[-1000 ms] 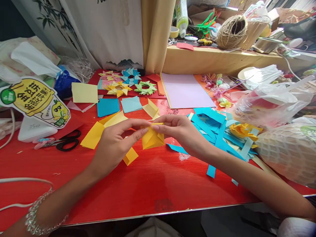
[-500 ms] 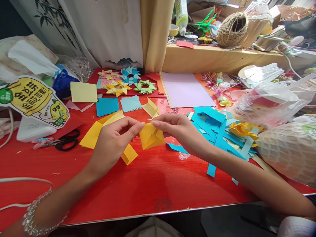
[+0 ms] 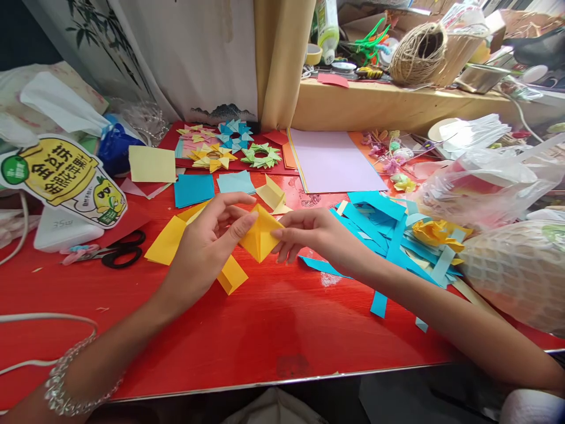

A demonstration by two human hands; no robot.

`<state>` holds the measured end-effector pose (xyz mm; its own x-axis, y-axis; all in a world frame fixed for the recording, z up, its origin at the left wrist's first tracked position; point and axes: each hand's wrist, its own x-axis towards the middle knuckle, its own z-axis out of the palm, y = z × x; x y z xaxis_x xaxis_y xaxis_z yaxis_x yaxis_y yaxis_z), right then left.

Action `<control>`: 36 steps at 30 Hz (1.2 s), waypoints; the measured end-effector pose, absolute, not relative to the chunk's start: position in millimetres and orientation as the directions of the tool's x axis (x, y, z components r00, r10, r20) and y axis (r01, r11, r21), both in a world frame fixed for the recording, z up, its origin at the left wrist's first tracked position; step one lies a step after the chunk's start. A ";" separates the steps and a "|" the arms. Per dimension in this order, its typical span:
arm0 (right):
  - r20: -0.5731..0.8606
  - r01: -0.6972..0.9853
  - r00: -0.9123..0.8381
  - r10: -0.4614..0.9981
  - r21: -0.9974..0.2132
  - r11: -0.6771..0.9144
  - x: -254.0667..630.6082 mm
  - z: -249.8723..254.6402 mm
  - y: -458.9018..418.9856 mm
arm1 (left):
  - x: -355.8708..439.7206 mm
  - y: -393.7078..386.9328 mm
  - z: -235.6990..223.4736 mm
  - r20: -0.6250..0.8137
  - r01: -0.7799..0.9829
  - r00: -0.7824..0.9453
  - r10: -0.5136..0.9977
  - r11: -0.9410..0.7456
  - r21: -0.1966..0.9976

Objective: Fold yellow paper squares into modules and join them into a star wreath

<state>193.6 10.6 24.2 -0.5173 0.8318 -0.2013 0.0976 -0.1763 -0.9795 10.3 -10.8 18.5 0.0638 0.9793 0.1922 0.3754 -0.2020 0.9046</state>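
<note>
A folded yellow paper piece (image 3: 261, 234) hangs just above the red table (image 3: 247, 330), pinched from both sides. My left hand (image 3: 207, 244) grips its left edge with thumb and fingers, the other fingers lifted. My right hand (image 3: 311, 234) holds its right corner, fingers closed around the paper. Another folded yellow piece (image 3: 232, 275) lies on the table under my left hand, next to a flat yellow sheet (image 3: 170, 238).
Black scissors (image 3: 119, 254) lie at the left by a lemon-print package (image 3: 66, 176). Blue paper strips (image 3: 388, 235) and plastic bags (image 3: 489, 176) crowd the right. Folded paper stars (image 3: 233, 144), blue squares (image 3: 193, 189) and a lilac sheet (image 3: 331, 160) sit behind. A cluttered shelf holds twine (image 3: 417, 50).
The yellow piece has been turned and opened out from a tight pinch at its top; both hands now hold it at its sides, slightly higher and farther from me.
</note>
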 end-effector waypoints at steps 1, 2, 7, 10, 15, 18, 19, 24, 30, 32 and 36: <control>-0.185 0.076 -0.500 0.846 -0.983 -0.169 194.3 23.9 11.6 | 9.7 -10.4 19.5 0.194 0.354 0.064 0.979 -0.204 0.913; -0.172 0.058 -0.490 0.855 -0.985 -0.165 195.0 23.5 12.6 | 8.9 -10.0 20.4 0.194 0.343 0.075 0.978 -0.208 0.916; -0.137 0.022 -0.500 0.855 -0.989 -0.146 195.5 20.7 14.7 | 6.9 -10.6 21.0 0.214 0.405 0.145 0.966 -0.255 0.878; -0.110 0.004 -0.505 0.856 -0.992 -0.125 195.1 19.0 13.5 | 8.4 -12.1 18.4 0.224 0.430 0.159 0.961 -0.272 0.861; -0.073 -0.028 -0.459 0.885 -0.995 -0.096 195.3 20.2 11.0 | 11.6 -10.6 16.3 0.152 0.289 0.149 0.977 -0.190 0.938; -0.011 -0.075 -0.454 0.891 -0.996 -0.050 195.4 20.3 10.6 | 11.1 -8.6 15.8 0.111 0.211 0.143 0.983 -0.140 0.967; 0.006 -0.083 -0.463 0.886 -0.996 -0.037 195.4 20.0 10.6 | 10.8 -8.1 15.4 0.103 0.188 0.146 0.984 -0.129 0.974; 0.044 -0.096 -0.455 0.889 -0.995 0.000 195.8 18.1 11.6 | 10.4 -6.6 12.3 0.051 0.030 0.161 0.986 -0.057 0.998; 0.050 -0.225 -0.502 0.863 -0.971 -0.075 197.8 12.3 15.5 | 10.4 -6.7 16.6 0.015 -0.125 0.126 0.992 0.001 0.992; 0.056 -0.258 -0.496 0.866 -0.962 -0.085 198.4 11.6 15.6 | 9.7 -7.4 18.7 0.015 -0.128 0.120 0.993 0.000 0.992; 0.094 -0.262 -0.471 0.877 -0.964 -0.037 198.6 13.5 13.5 | 9.3 -8.8 19.9 0.040 -0.119 0.098 0.994 -0.028 0.992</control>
